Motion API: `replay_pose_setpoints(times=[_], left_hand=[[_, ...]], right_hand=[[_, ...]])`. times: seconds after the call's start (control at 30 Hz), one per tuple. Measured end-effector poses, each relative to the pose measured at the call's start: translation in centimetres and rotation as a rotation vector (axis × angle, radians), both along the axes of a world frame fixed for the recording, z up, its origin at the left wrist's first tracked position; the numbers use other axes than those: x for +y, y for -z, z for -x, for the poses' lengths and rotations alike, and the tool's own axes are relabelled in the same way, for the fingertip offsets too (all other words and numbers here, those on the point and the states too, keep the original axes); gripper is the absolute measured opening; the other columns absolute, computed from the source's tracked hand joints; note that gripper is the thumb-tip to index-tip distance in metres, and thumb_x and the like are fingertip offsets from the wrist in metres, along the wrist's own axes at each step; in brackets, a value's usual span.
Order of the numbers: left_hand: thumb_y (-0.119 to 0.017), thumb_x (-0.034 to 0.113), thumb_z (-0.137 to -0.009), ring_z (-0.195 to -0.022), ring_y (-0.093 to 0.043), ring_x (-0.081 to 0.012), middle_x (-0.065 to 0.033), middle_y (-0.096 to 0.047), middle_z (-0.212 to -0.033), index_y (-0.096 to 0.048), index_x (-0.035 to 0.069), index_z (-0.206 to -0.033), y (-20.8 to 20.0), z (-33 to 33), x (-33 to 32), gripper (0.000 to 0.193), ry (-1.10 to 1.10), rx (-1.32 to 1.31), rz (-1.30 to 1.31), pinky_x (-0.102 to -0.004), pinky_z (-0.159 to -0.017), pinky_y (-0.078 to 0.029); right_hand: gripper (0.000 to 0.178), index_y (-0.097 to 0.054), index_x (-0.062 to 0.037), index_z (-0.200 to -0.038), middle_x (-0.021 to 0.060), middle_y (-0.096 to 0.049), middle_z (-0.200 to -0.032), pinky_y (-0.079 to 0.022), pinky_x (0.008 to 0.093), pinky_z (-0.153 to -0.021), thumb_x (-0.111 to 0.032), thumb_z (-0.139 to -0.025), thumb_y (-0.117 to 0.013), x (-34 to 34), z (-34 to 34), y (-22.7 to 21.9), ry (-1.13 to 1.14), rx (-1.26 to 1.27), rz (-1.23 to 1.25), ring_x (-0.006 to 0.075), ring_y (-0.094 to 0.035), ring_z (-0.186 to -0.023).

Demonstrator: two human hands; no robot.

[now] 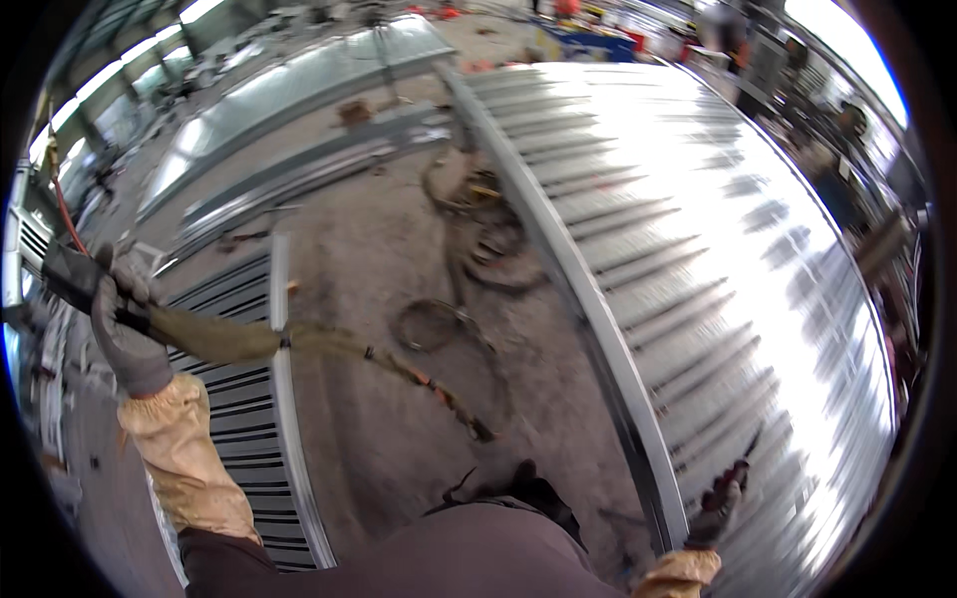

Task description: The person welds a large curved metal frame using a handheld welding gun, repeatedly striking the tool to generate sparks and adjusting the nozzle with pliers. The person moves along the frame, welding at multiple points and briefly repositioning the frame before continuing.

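My left hand (125, 314), in a grey glove, is raised at the left and closed around the black end piece (75, 274) of a thick cable. From there the cable's olive cloth sheath (224, 339) runs right, banded with black ties, and drops toward the floor. My right hand (716, 513), also gloved, is low at the right over a ribbed shiny metal panel (638, 289). It is closed on a slim tool with a dark red handle (736, 473) and a thin dark tip; blur hides its exact kind. Tan cuffs cover both wrists.
A grey metal beam (558, 229) edges the panel. Coiled hoses (488, 234) lie on the dusty floor between the panels. A slatted metal panel (239, 429) stands at my left, with long metal profiles (309, 174) beyond it. A blue bin (588, 45) is at the far end.
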State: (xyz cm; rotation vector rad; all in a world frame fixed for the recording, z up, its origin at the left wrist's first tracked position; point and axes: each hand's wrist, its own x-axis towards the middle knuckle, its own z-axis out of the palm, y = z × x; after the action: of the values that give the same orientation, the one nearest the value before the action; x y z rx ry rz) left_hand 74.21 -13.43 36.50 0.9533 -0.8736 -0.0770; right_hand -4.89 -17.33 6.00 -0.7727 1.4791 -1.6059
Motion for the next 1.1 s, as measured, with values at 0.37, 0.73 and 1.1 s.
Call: replay_pose_setpoints(times=[0.37,0.73,1.1], left_hand=[[-0.053,0.018,-0.101,-0.079,-0.045,-0.0147,-0.0019,-0.048,-0.09,-0.056,0.003,-0.131,-11.9,-13.1,-0.9,0.034,-0.208,-0.252,0.373,-0.035,-0.077,-0.043],[-0.05,0.015,-0.101,-0.069,-0.036,-0.0079,0.0027,-0.036,-0.083,-0.045,-0.006,-0.142,-5.5,-30.4,-16.1,0.046,0.157,-0.214,0.337,-0.0283,-0.07,-0.033],[-0.047,0.017,-0.104,-0.063,-0.038,-0.0049,0.0043,-0.04,-0.08,-0.036,-0.004,-0.147,-2.8,-55.9,-39.1,0.049,0.167,0.049,0.182,-0.0248,-0.065,-0.036]], right_hand=[[0.05,-0.047,-0.0199,-0.15,-0.0039,-0.059,-0.127,-0.044,0.0248,-0.069,-0.036,-0.104,-0.055,-34.8,-24.8,0.9,-0.388,-0.338,0.003,0.0091,-0.057,-0.093],[0.031,-0.067,-0.0182,-0.117,-0.0028,-0.067,-0.101,-0.048,0.036,-0.071,-0.018,-0.086,-0.063,-39.5,-77.7,5.5,-0.985,-0.988,-0.808,0.0213,-0.064,-0.098],[0.03,-0.043,-0.0151,-0.057,0.0015,-0.04,-0.054,-0.041,0.0375,-0.062,-0.012,-0.084,-0.056,-61.0,-94.8,14.6,-0.535,-0.827,-0.552,0.0219,-0.058,-0.069]])
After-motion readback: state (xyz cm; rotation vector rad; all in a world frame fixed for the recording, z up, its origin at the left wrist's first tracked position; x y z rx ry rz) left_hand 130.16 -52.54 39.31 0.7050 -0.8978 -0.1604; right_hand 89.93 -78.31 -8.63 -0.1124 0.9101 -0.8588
